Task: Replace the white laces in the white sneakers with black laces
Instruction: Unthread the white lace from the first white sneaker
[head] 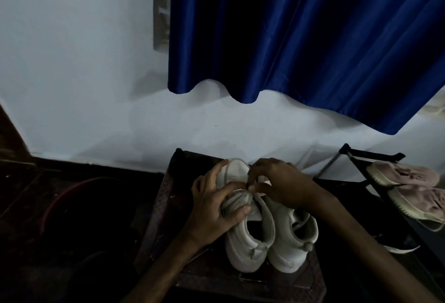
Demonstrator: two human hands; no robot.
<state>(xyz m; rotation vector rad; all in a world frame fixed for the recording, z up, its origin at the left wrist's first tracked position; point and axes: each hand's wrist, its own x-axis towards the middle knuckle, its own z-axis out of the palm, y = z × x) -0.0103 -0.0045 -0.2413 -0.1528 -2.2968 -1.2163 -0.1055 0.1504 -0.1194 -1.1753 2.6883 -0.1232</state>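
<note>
Two white sneakers stand side by side, heels toward me, on a dark patterned stool (313, 276). My left hand (214, 204) grips the left sneaker (248, 245) over its laced upper, thumb pressed on the white laces. My right hand (277, 182) reaches across the right sneaker (292, 249) and pinches a white lace (245, 188) near the left sneaker's toe end. A loose white lace lies across the right sneaker's opening. No black laces are visible.
A dark shoe rack (361, 158) at the right holds a pair of pink sneakers (409, 182). A blue curtain (301, 38) hangs over the white wall behind. The floor to the left is dark, with a reddish round rim (72, 189).
</note>
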